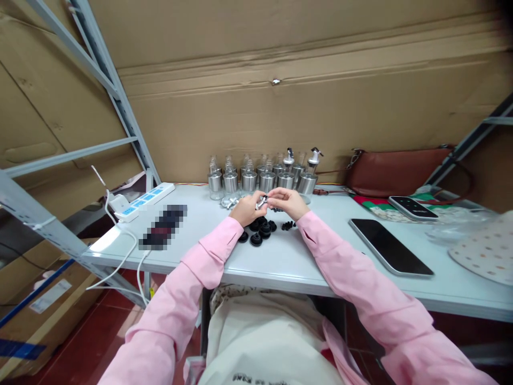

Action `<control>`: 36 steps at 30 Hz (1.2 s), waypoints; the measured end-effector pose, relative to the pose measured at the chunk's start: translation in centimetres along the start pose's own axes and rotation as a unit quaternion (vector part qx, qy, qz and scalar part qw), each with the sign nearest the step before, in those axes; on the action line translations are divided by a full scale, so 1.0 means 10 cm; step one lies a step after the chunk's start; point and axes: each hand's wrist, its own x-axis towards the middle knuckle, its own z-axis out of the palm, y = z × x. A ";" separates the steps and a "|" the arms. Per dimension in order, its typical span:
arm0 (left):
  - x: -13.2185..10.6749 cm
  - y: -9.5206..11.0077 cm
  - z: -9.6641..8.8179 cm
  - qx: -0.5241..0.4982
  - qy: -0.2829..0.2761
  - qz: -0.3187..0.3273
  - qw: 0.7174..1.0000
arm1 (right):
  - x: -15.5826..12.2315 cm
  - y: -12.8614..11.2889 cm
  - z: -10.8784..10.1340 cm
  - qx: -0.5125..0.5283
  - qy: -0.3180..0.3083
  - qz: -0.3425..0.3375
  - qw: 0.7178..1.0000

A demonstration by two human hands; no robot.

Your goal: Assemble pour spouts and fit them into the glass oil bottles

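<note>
My left hand (246, 209) is closed around a small silver pourer spout (262, 202) with a black tip. From the other side, my right hand (292, 204) pinches at the tip of the same spout. Below both hands lie several black ribbed stoppers (264, 230) in a loose group. Small black parts (287, 225) are scattered just under my right hand. More silver spouts (229, 202) rest beyond my left hand, partly hidden by it. Behind stand rows of glass bottles (249, 178) with steel bands, two of them topped with pourers (315, 156).
On the left of the table (304, 262) are a power strip (146, 202) and a blurred-out dark item (163, 227). To the right lie a large phone-like device (390, 246), a smaller black panel (412, 208) and a brown bag (396, 171). Cardboard (240, 117) walls the back.
</note>
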 end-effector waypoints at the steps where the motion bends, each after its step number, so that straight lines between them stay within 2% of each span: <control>1: 0.00 0.00 0.00 -0.002 0.002 0.002 1.000 | 0.00 0.00 0.00 0.006 0.002 0.003 1.000; 10: -0.01 0.03 -0.03 -0.008 -0.001 0.006 1.000 | -0.03 -0.06 0.06 0.082 -0.003 0.043 0.996; 17: -0.01 -0.01 -0.03 -0.022 -0.005 0.011 1.000 | -0.05 -0.07 0.10 0.067 0.011 0.022 0.997; 23: 0.00 -0.02 -0.03 -0.024 -0.018 0.029 0.999 | -0.04 -0.07 0.09 0.029 0.046 0.017 0.998; 29: 0.02 -0.04 -0.02 0.054 0.001 0.051 0.997 | -0.05 -0.08 0.09 0.029 0.065 0.008 0.997; 36: 0.01 -0.05 -0.01 0.107 0.005 0.077 0.991 | -0.04 -0.07 0.06 0.019 0.044 0.022 0.999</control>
